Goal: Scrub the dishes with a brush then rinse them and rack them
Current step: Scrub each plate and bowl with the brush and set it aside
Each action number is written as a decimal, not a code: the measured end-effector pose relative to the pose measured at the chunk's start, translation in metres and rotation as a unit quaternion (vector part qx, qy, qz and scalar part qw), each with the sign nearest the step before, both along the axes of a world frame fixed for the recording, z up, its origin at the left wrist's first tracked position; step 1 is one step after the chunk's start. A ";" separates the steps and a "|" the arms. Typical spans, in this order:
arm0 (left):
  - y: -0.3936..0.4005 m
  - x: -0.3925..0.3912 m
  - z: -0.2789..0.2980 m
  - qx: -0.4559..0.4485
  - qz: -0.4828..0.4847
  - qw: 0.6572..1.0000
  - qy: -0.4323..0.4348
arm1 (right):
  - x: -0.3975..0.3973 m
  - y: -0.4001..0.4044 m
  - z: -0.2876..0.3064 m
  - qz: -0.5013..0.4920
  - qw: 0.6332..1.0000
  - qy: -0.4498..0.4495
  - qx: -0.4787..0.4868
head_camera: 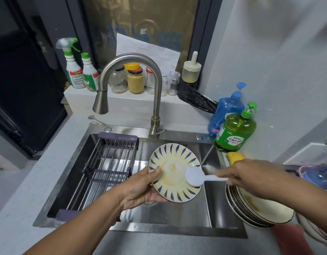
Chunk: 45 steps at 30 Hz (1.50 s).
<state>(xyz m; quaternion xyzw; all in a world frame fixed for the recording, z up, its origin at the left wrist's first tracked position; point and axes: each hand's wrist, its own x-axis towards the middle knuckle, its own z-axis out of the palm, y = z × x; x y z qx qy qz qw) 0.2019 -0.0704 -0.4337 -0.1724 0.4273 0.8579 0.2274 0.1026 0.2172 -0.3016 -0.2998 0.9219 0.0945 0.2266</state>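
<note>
Yellow-smeared plate (174,172) was held tilted over the sink (177,214), gripped at its rim by the left hand (140,188), the right hand (241,175) gripping the brush (194,176) against it, stacked dirty plates (258,208) on the worktop (17,199) rightward.

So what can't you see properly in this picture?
Head view only:
- Left hand fingers: behind the round blue-petal plate.
- White scrub brush bristles: face the plate.
- Stack of dirty plates: crossed by the right hand arm, count unclear.
- Green soap bottle label: too small.
</note>
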 end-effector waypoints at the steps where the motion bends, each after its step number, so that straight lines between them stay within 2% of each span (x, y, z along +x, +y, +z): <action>1: 0.000 0.000 0.002 -0.003 -0.007 1.000 0.001 | 0.001 -0.001 0.002 0.007 1.000 0.014 -0.009; 5: 0.007 0.001 0.006 -0.005 -0.039 0.999 0.010 | 0.012 -0.023 -0.009 0.057 0.995 0.012 -0.078; 9: 0.010 0.005 0.005 -0.010 -0.031 0.999 0.018 | -0.001 -0.015 -0.014 0.021 0.996 0.058 -0.062; 12: 0.005 0.003 0.004 -0.015 0.007 1.000 0.007 | 0.006 -0.004 -0.010 -0.004 0.998 -0.016 -0.053; 15: 0.012 0.003 0.006 -0.024 -0.023 0.999 0.016 | 0.021 -0.023 -0.016 0.037 0.993 -0.047 -0.106; 18: 0.020 0.006 0.007 -0.031 -0.048 0.998 0.022 | 0.013 -0.039 -0.025 0.049 0.993 0.052 -0.098; 21: 0.013 0.001 0.008 -0.047 -0.013 0.998 0.029 | 0.008 -0.024 -0.016 0.016 0.992 0.128 0.008; 22: 0.012 -0.002 0.009 -0.068 0.007 0.997 0.036 | 0.012 -0.016 -0.014 0.004 0.992 0.118 0.037; 24: 0.015 -0.009 0.012 -0.130 0.041 0.989 0.063 | 0.025 -0.011 -0.016 -0.029 0.999 0.041 0.020; 27: 0.030 -0.019 0.018 -0.193 0.074 0.976 0.075 | 0.045 -0.023 -0.029 -0.078 0.977 -0.140 -0.138; 28: 0.033 -0.021 0.020 -0.195 0.081 0.975 0.070 | 0.048 -0.025 -0.031 -0.095 0.965 -0.162 -0.183; 30: 0.035 -0.026 0.022 -0.201 0.084 0.974 0.068 | 0.046 -0.016 -0.029 -0.115 0.965 -0.142 -0.188; 33: 0.039 -0.031 0.026 -0.206 0.060 0.973 0.082 | 0.039 0.015 -0.022 -0.099 0.993 -0.003 -0.059; 36: 0.057 -0.039 0.034 -0.162 0.044 0.984 0.058 | 0.029 0.036 -0.002 -0.120 0.986 0.106 -0.036; 38: 0.074 -0.049 0.041 -0.129 0.025 0.991 0.034 | 0.020 0.049 0.014 -0.156 0.974 0.139 -0.086; 40: 0.091 -0.060 0.046 -0.138 0.007 0.990 0.041 | 0.012 0.061 0.031 -0.225 0.946 0.109 -0.206; 42: 0.112 -0.070 0.050 -0.187 0.004 0.980 0.062 | 0.012 0.074 0.051 -0.267 0.915 0.079 -0.293; 45: 0.147 -0.087 0.047 -0.278 -0.002 0.956 0.091 | 0.020 0.087 0.072 -0.289 0.884 0.052 -0.363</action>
